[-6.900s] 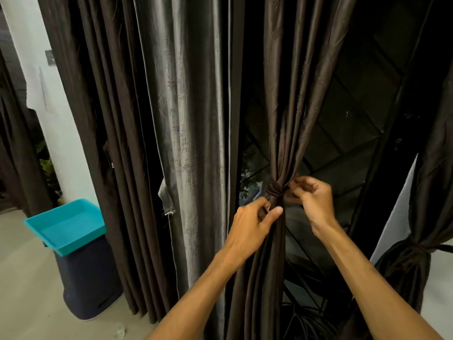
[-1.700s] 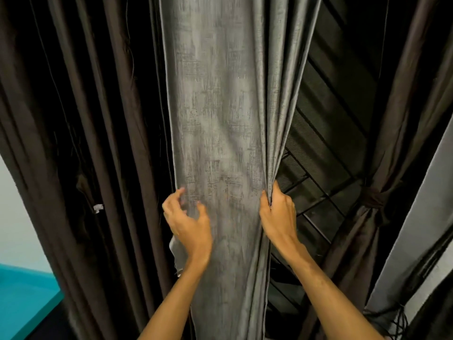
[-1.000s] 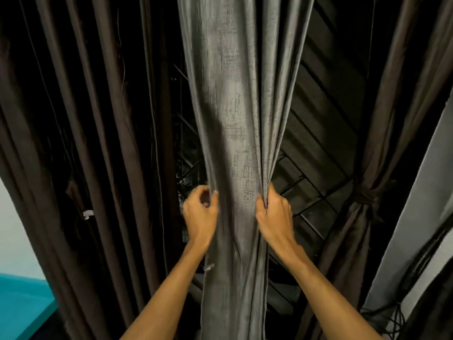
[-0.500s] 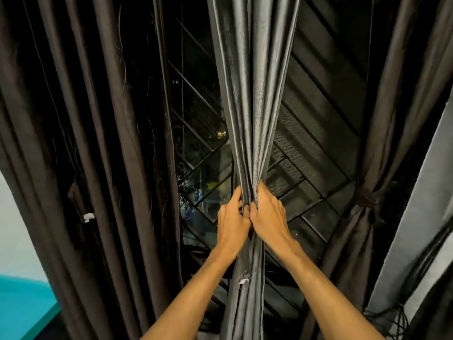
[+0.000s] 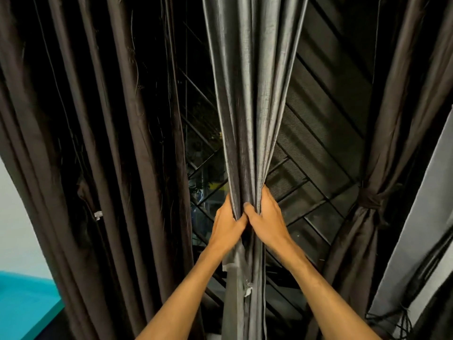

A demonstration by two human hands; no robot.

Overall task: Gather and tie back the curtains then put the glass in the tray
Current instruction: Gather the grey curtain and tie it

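Note:
A grey curtain hangs in the middle, bunched into a narrow column of folds. My left hand and my right hand clasp it side by side at waist height, fingers wrapped around the gathered cloth. A dark brown curtain at the right is tied back with a knot. Another dark brown curtain hangs loose on the left. A corner of the turquoise tray shows at the bottom left. No glass is in view.
Behind the curtains is a window with a black diagonal grille, dark outside. A pale wall shows at the left and a grey panel at the right, with black cords hanging below it.
Over the last second my hands came together, squeezing the spread grey curtain into a tight bundle. The window grille to its left came into view. Earlier, my hands were knotting the brown curtain.

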